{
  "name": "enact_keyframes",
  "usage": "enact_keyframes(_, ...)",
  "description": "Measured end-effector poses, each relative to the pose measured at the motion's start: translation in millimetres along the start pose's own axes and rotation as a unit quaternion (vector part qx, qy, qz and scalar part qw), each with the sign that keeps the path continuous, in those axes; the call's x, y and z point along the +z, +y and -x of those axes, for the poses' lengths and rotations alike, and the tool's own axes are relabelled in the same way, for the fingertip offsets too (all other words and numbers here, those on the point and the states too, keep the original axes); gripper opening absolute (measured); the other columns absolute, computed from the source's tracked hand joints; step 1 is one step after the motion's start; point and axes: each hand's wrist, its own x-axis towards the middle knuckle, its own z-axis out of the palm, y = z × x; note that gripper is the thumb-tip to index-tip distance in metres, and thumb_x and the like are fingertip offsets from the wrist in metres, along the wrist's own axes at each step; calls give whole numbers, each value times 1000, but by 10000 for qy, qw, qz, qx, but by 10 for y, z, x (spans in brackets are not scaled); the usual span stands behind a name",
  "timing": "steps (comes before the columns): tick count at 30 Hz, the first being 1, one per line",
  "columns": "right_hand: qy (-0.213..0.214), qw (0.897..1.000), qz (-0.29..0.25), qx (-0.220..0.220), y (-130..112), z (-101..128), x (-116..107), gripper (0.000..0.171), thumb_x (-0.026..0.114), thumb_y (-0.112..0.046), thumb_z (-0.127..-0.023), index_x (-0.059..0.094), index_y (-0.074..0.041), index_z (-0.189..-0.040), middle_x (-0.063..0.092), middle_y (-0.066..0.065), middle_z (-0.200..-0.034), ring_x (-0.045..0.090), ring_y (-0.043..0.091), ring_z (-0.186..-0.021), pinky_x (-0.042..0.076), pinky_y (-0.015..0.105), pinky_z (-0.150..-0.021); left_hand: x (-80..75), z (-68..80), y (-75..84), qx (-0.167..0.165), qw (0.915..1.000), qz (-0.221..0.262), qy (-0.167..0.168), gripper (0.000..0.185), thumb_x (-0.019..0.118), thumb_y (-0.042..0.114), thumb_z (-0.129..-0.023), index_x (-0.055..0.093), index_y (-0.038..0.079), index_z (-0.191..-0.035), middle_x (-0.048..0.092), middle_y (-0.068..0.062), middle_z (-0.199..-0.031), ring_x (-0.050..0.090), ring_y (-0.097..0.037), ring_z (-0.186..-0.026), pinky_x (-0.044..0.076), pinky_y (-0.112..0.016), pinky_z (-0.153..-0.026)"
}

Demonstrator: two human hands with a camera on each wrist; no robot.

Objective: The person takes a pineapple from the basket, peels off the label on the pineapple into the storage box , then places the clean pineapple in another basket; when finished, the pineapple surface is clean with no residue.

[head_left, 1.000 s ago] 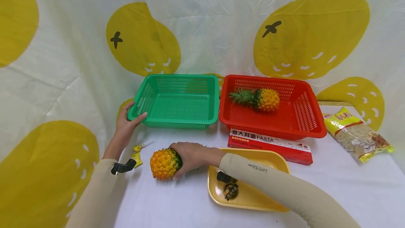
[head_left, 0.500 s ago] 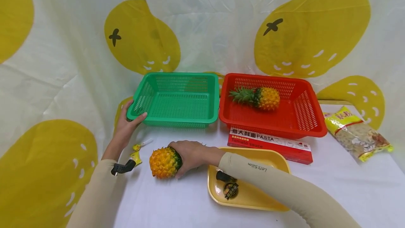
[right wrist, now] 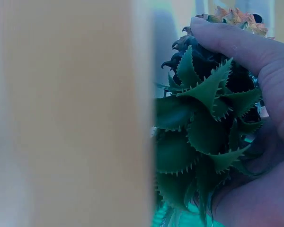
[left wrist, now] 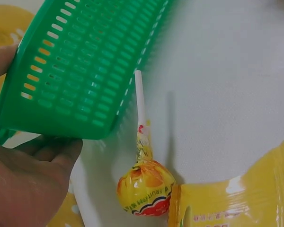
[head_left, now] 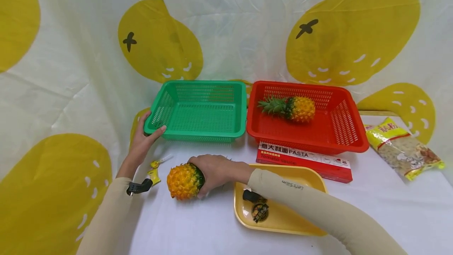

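Observation:
My left hand (head_left: 142, 145) grips the near left corner of the green basket (head_left: 201, 133), thumb over the rim and fingers around the outside. In the left wrist view the fingers curl under the basket's rim. On the white table, my right hand (head_left: 216, 172) holds a pineapple (head_left: 183, 182) by its green crown end, the orange body pointing left. The right wrist view shows its spiky green leaves (right wrist: 203, 127) beside the thumb; a blurred beige shape covers that view's left half. A second pineapple (head_left: 301, 109) lies on its side in the red basket (head_left: 339, 143).
A lollipop (left wrist: 146, 189) and a yellow packet (left wrist: 236, 203) lie below the green basket. The right forearm crosses over a yellow tray (head_left: 244, 221). A red pasta box (head_left: 304, 162) lies before the red basket, and a food bag (head_left: 403, 148) rests at the right.
The view shifts slightly. Both hands keep their holds on the basket and the pineapple, with hardly any movement.

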Motion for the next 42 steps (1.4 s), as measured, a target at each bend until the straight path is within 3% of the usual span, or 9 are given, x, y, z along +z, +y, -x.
enact_keyframes(6,244,9989,-227,-335,-69,57,-205,88,100,-34,-73,53,-15,-145,63,-7,-126,57,8,-115,46,29,-103,-3,10,1,66,10000,14,-73,91,74,34,-102,14,31,-170,25,-11,-168,36,-32,-143,40,-41,-113)
enact_keyframes(15,453,9969,-277,-573,-190,205,-609,90,99,-31,-75,50,-9,-148,64,-2,-128,59,12,-113,49,29,-98,0,21,-13,75,9999,120,-43,92,74,32,-102,13,31,-171,25,-11,-168,37,-33,-143,43,-32,-108)
enact_keyframes(27,686,9971,-273,-201,-8,565,-1108,85,96,-32,-79,50,-10,-146,63,-2,-125,59,15,-110,52,33,-94,1,7,-53,145,9996,140,185,93,79,31,-99,20,34,-170,29,-8,-166,39,-31,-142,40,-34,-111)
enact_keyframes(42,1233,9884,-265,851,594,1078,-1602,103,97,-39,-77,41,-6,-157,61,7,-134,59,25,-117,50,48,-102,-17,-11,-59,88,9998,36,196,93,78,29,-99,19,33,-170,28,-7,-167,35,-30,-146,37,-34,-114)
